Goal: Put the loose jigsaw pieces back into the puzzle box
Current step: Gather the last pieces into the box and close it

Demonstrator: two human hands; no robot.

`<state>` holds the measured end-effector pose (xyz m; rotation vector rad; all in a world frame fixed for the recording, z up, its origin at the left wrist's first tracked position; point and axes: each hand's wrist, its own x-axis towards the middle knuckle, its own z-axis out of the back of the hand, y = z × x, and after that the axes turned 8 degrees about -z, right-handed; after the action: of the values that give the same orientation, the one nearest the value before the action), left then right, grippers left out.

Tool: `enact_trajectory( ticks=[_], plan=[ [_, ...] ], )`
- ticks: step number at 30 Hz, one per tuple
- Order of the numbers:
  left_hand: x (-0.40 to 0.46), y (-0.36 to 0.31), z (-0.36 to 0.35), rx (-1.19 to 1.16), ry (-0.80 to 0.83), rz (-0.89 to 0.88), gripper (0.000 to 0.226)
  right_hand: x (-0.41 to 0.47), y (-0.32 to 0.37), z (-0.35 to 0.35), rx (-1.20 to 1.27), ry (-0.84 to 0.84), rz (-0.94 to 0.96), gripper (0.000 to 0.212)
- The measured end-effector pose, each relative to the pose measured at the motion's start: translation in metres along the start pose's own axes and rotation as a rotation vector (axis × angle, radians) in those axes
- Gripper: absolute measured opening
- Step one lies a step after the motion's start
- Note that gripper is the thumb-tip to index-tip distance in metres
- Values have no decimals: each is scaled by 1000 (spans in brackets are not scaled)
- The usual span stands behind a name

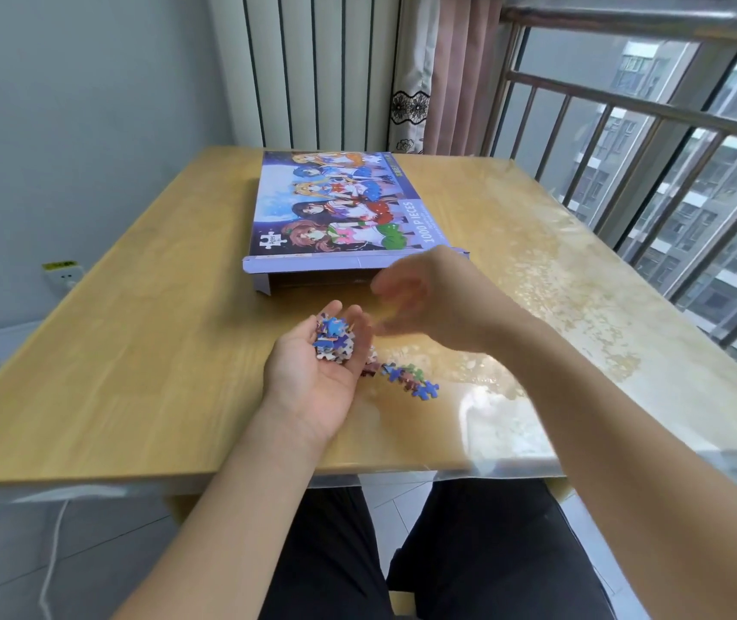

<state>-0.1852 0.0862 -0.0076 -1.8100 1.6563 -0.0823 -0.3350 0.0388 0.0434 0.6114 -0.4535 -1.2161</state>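
My left hand (313,378) lies palm up above the wooden table (134,351), its fingers cupped round a small heap of jigsaw pieces (334,337). Just right of it and slightly higher, my right hand (429,302) is blurred with its fingers loosely spread; I cannot see a piece in it. Several loose pieces (406,378) lie on the table to the right of my left palm. The puzzle box (339,208), purple with cartoon figures, lies flat beyond my hands, and its near end flap is open.
A clear plastic cover (581,306) lies over the right part of the table. A window railing (626,127) runs along the right side, a radiator (313,69) and curtain stand behind the table. A wall socket (62,275) sits low on the left.
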Motion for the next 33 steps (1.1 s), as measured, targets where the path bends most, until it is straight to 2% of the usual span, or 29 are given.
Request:
enact_trajectory(
  ticks=[2, 4, 7, 11, 17, 26, 30, 33],
  plan=[
    [2, -4, 3, 12, 6, -3, 26, -11, -15, 9, -240, 214, 4, 46],
    [3, -7, 4, 57, 14, -10, 27, -21, -29, 10, -294, 360, -44, 52],
    [2, -5, 5, 100, 20, -24, 32, -24, -40, 7, -197, 311, -32, 45],
    [2, -3, 5, 142, 37, -35, 36, -20, -42, 6, -185, 296, -24, 30],
    [0, 0, 2, 160, 20, -37, 38, -15, -36, 5, -265, 314, -37, 43],
    [-5, 3, -2, 116, 6, -25, 24, -8, -25, 5, -377, 412, -59, 28],
    [-7, 5, -3, 108, 14, -9, 22, -12, -30, 6, -359, 378, -45, 21],
    [-9, 9, -5, 111, 29, 8, 22, -16, -35, 6, -309, 339, -12, 24]
  ],
)
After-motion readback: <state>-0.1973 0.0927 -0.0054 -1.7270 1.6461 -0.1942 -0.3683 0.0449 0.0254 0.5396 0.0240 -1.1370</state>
